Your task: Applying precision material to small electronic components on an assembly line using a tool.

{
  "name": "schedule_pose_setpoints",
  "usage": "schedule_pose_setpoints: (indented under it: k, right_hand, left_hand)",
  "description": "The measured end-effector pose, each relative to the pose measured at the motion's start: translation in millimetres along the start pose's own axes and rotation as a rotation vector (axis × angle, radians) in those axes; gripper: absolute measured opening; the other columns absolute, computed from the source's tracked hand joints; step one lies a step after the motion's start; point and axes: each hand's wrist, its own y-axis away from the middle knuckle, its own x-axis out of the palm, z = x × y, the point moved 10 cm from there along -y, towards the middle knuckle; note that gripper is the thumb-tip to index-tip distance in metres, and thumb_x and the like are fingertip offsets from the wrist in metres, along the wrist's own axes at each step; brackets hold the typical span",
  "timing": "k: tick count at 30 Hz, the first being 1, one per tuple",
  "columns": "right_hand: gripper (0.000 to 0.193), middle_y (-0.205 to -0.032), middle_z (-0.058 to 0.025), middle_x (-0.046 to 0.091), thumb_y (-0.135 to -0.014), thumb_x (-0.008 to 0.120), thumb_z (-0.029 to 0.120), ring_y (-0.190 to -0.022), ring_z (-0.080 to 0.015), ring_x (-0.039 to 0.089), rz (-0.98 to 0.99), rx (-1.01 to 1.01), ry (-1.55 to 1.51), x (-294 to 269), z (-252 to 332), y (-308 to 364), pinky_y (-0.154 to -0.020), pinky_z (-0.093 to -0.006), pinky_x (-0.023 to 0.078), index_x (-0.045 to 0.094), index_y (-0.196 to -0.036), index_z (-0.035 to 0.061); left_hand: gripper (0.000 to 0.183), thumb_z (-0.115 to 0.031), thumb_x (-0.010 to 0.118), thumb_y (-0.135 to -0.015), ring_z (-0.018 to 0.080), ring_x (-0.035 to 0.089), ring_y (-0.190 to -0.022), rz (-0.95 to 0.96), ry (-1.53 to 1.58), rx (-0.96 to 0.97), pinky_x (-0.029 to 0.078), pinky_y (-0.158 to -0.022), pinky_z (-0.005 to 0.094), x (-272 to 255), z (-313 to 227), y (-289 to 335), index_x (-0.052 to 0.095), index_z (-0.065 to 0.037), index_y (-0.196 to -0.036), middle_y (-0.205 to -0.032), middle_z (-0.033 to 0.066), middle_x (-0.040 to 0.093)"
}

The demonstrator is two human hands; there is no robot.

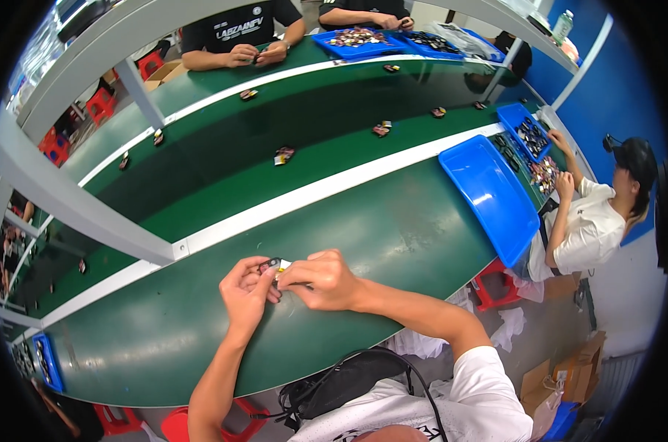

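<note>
Over the green tabletop, near its front edge, my two hands meet at a small dark electronic piece (273, 263) with white and yellow bits on it. My left hand (244, 291) is closed around its left side, thumb in front. From the right, the bent fingers of my right hand (320, 282) pinch its white and yellow end. Fingers cover much of the piece, so its exact kind does not show.
Similar small pieces (284, 155) lie spaced along the dark green conveyor belt (223, 166) beyond a white rail. A blue tray (488, 193) stands to the right, beside a co-worker (595, 221) in white. Grey shelf posts (83, 199) rise at left. Other people sit across the belt.
</note>
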Motion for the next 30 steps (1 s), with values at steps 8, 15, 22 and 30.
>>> schedule_pose_setpoints:
  k: [8, 15, 22, 30]
  right_hand:
    - [0.018, -0.072, -0.0039, 0.069, -0.066, 0.078, 0.000, -0.050, -0.0246, 0.059, -0.037, -0.035, 0.004, -3.2, 9.8, -3.2, -0.048, -0.0333, 0.045, 0.069, -0.079, 0.0099]
    - [0.014, -0.076, -0.0062, 0.072, -0.072, 0.078, 0.001, -0.058, -0.0268, 0.067, -0.007, 0.035, -0.044, 5.4, 2.9, 4.7, -0.053, -0.0347, 0.052, 0.070, -0.081, 0.0076]
    - [0.012, -0.082, -0.0049, 0.074, -0.075, 0.080, 0.003, -0.056, -0.0212, 0.065, -0.003, 0.047, -0.031, 1.7, -0.2, -3.6, -0.051, -0.0311, 0.051, 0.072, -0.084, 0.0062]
    - [0.014, -0.083, -0.0023, 0.074, -0.077, 0.084, 0.008, -0.043, -0.0093, 0.048, -0.209, 0.061, -0.017, -19.4, -15.5, -3.7, -0.042, -0.0256, 0.039, 0.074, -0.088, 0.0063]
  left_hand:
    - [0.015, 0.004, 0.065, -0.092, 0.0132, 0.064, -0.055, 0.023, -0.019, 0.002, 0.052, -0.048, 0.0243, 0.1, -1.6, 0.7, 0.063, 0.008, -0.107, -0.072, 0.0118, 0.068]
    - [0.015, 0.007, 0.064, -0.091, 0.0155, 0.065, -0.055, 0.049, -0.037, 0.046, 0.053, -0.047, 0.0252, -3.1, 8.1, 1.5, 0.062, 0.011, -0.105, -0.077, 0.0139, 0.068]
    - [0.015, 0.005, 0.065, -0.091, 0.0162, 0.066, -0.056, 0.031, -0.045, 0.104, 0.055, -0.048, 0.0263, -5.0, 1.4, -8.6, 0.063, 0.011, -0.105, -0.082, 0.0160, 0.069]
    - [0.017, 0.003, 0.063, -0.090, 0.0201, 0.069, -0.057, -0.198, -0.095, 0.198, 0.058, -0.050, 0.0289, -59.4, -22.5, -104.3, 0.062, 0.012, -0.105, -0.085, 0.0178, 0.071]
